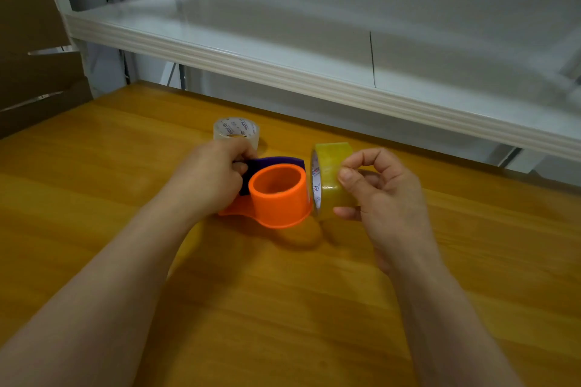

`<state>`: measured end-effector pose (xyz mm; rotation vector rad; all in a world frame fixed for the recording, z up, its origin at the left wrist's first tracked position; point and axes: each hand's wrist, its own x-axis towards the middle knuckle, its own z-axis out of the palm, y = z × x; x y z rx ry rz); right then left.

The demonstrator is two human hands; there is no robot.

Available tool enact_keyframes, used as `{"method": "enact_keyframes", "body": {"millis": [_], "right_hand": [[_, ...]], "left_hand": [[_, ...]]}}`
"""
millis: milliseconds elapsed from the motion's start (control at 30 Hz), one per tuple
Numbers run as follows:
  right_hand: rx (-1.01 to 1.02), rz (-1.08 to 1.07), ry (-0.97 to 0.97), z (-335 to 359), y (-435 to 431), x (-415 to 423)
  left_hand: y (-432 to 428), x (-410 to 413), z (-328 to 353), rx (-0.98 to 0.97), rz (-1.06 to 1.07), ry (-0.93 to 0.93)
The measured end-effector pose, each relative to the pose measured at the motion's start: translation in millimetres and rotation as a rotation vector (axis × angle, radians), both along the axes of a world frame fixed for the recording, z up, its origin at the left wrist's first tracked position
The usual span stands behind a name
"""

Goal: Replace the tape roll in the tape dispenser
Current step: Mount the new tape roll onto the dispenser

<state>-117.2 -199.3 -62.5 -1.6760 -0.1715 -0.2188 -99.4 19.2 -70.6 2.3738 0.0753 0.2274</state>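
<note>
An orange tape dispenser (276,195) with a bare round hub and a dark purple part behind it is held above the wooden table (283,308). My left hand (207,179) grips its left end. My right hand (380,195) holds a yellowish tape roll (328,179) upright on edge, thumb and fingers curled round it, right beside the hub's right side. A clear tape roll (236,132) with a printed core lies flat on the table just behind my left hand.
A white metal shelf (314,72) runs across above the table's far edge. Brown cardboard (34,50) stands at the far left.
</note>
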Motion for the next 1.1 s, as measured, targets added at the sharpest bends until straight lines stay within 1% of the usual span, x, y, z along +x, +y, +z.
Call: {"method": "enact_keyframes", "body": {"millis": [200, 267, 367, 433, 500, 633, 800, 933, 1100], "right_hand": [[-0.068, -0.015, -0.035, 3.0, -2.4, -1.1], [-0.089, -0.026, -0.05, 3.5, -3.1, -1.5], [-0.134, -0.035, -0.07, 3.2, -2.9, -1.6], [-0.154, -0.027, -0.08, 3.2, -2.2, -1.9], [-0.161, -0.02, -0.086, 3.2, -1.6, -2.1], [-0.194, 0.001, -0.091, 1.2, 0.6, -2.4], [-0.232, 0.014, -0.107, -0.6, 2.1, -2.2], [-0.273, -0.003, -0.141, 1.1, 0.3, -3.4], [-0.297, -0.036, -0.152, 2.0, -2.4, -1.5]], "left_hand": [[-6.6, -3.4, -2.5, 0.122, -0.169, -0.106], [-5.5, -2.0, -3.0, 0.039, -0.258, -0.112], [-3.7, -2.6, -1.5, -0.179, -0.349, -0.054], [-2.0, -1.1, -1.4, -0.249, -0.352, -0.046], [-1.6, 0.1, -2.4, -0.279, -0.37, -0.052], [-6.3, 3.3, -8.6, -0.236, -0.392, -0.101], [-12.6, 5.2, -14.5, -0.13, -0.331, -0.207], [-22.2, 0.7, -15.7, -0.101, -0.434, -0.258], [-33.8, -1.5, -17.4, -0.123, -0.524, -0.208]]}}
